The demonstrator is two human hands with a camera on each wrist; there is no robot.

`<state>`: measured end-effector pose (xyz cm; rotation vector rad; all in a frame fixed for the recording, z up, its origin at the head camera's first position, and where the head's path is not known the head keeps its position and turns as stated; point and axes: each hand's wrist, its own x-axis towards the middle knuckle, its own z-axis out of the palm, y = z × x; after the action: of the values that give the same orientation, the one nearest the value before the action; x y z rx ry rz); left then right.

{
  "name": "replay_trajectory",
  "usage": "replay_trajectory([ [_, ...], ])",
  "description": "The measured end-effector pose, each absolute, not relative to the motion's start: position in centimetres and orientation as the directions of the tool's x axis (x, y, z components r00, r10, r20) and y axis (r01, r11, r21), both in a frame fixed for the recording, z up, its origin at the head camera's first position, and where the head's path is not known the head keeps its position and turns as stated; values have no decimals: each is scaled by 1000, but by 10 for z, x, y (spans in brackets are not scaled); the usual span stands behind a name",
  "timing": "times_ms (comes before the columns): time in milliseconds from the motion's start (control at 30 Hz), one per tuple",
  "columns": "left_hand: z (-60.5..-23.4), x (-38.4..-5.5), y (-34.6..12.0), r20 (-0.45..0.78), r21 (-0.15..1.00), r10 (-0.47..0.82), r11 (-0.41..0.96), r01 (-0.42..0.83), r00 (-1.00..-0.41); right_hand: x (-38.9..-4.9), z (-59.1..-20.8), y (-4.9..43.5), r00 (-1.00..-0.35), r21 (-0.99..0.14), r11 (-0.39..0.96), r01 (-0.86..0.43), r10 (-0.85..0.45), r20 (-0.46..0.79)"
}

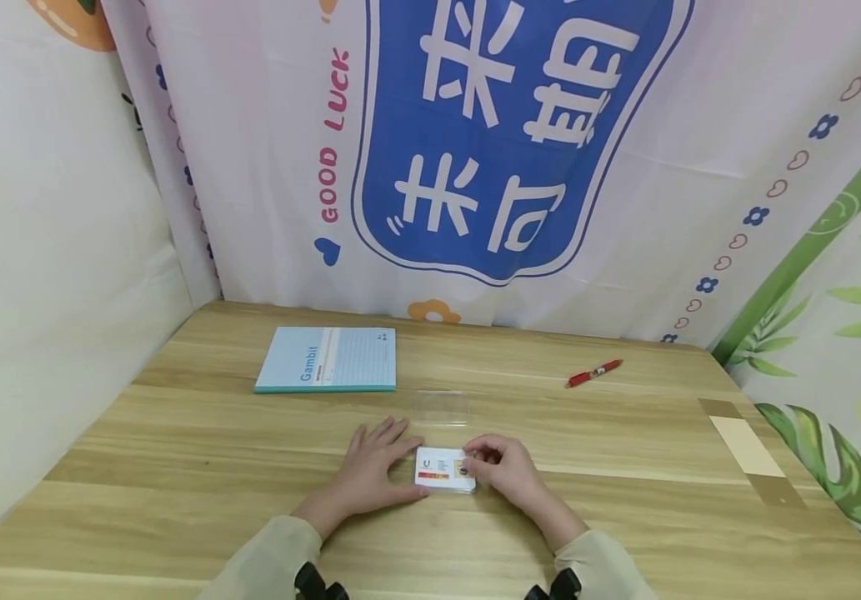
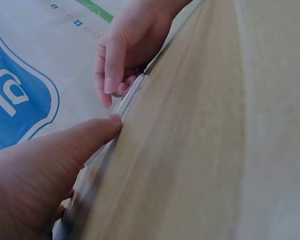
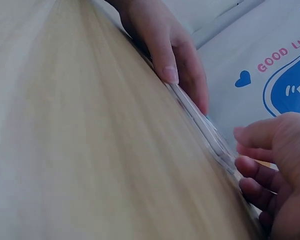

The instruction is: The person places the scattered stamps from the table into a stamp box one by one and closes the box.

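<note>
A white printed card (image 1: 436,468) with a small photo lies on a clear plastic case (image 1: 460,491) near the table's front. My left hand (image 1: 370,471) rests spread at its left side, the index finger by the far edge and the thumb tip against the near edge. In the left wrist view that thumb (image 2: 97,135) lies straight along the case. My right hand (image 1: 507,473) is over the card's right end, fingers loosely bent, fingertips overlapping the photo. The right wrist view shows a gap between the right thumb and fingers (image 3: 257,172), right beside the case's end.
Just beyond the card lies a clear plastic lid (image 1: 441,408). A light-blue notebook (image 1: 332,358) is at the back left and a red pen (image 1: 593,373) at the back right. Brown and cream strips (image 1: 747,448) mark the table's right side. A printed curtain (image 1: 272,167) hangs behind.
</note>
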<state>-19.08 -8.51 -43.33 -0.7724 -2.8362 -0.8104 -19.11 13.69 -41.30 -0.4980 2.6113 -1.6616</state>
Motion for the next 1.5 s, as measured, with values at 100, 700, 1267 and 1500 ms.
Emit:
replay_trajectory([
  [100,-433,-195,-86,232,491,434,720,490,-871,-190,-402,139,-951,-886,383,-261,-259,168],
  [700,-433,-235,-79,263,616,200,718,323,-944,-247,-419,159,-963,-851,475,-223,-244,116],
  [1267,-435,-238,-63,256,472,127,849,239,-958,-262,-433,147,-964,-619,739,-265,-221,148],
  [1500,-436,-242,-60,247,438,126,870,227,-961,-264,-432,144,-960,-567,775,-279,-239,145],
])
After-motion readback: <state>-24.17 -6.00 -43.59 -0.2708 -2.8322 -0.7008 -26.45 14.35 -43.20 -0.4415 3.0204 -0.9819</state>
